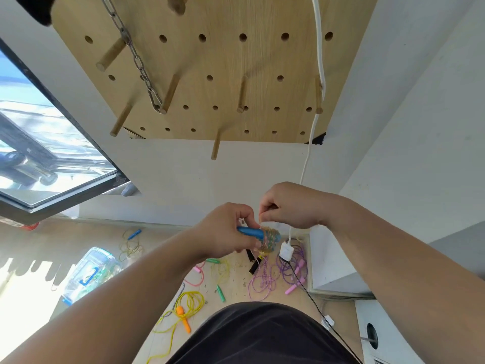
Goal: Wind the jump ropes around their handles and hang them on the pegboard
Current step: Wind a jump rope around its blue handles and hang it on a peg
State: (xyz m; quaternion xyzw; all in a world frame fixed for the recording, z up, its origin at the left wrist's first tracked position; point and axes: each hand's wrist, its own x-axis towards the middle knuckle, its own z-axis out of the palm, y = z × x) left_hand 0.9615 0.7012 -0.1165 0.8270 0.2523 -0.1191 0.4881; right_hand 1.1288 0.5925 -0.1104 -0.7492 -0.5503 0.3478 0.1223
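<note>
My left hand (231,229) grips a pair of blue jump-rope handles (250,231) held level in front of me, with yellowish rope (270,239) wound around their right end. Just right of it, my right hand (287,206) pinches the loose end of that rope above the coil. The wooden pegboard (210,61) hangs on the wall above, with several wooden pegs (170,93) sticking out. Other jump ropes lie on the floor below: a yellow one with orange handles (183,313), a purple one with pink handles (294,269), and a green-handled one (220,290).
A metal chain (136,56) hangs from a peg at the upper left. A white cable (319,61) runs down the board's right side to a charger (286,252). A clear plastic box (89,274) lies on the floor at left, and an open window (52,158) juts in.
</note>
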